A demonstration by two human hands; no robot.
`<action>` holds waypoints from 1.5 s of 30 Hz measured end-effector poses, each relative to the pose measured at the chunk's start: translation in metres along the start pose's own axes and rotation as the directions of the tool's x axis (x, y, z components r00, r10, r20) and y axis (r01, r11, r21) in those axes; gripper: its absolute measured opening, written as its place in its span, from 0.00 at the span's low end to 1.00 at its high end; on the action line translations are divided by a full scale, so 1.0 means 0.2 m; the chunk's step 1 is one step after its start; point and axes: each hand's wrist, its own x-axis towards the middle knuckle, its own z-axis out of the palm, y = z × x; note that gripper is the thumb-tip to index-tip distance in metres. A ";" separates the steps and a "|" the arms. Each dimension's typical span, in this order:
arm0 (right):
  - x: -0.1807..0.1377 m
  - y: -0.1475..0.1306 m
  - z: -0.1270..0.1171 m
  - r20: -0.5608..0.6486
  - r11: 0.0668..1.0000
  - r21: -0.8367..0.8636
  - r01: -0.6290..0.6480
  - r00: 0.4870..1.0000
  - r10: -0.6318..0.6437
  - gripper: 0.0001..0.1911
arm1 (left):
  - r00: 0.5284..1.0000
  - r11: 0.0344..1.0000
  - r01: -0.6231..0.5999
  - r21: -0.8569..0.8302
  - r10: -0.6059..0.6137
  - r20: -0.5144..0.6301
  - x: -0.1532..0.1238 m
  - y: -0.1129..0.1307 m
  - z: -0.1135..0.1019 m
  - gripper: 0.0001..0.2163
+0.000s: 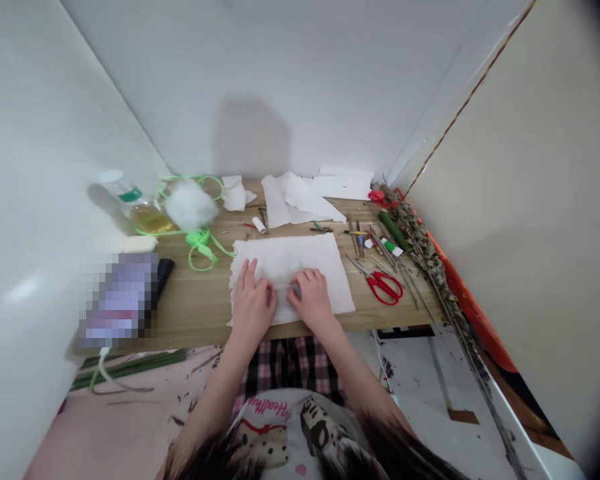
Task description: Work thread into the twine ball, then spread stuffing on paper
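A white sheet [303,250], its left edge wavy and ragged, lies flat at the front of the wooden table. My left hand [255,297] rests on its left half. Thumb and forefinger are drawn together there, while two other fingers stretch forward over the sheet. Across a small gap, my right hand [311,293] is curled, with its thumb near its bent fingers. A faint pale ridge or fold shows between the two hands. What the fingertips pinch is too small and shadowed to make out. Red-handled scissors [383,283] lie right of the sheet, blades partly apart.
Left of the sheet are a phone [120,300] on a stand, a bottle [143,208] of yellow liquid, white fluff [190,203] and green ribbon [203,250]. Torn white paper [300,197] lies behind. Sticks, a green roll [393,228] and dried branches [420,247] line the right side.
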 end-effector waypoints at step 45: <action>0.09 -0.09 -0.03 0.062 0.979 -0.190 0.076 0.996 -0.065 0.08 | 0.999 0.999 0.012 0.046 -0.014 0.034 0.09 -0.04 0.04 0.09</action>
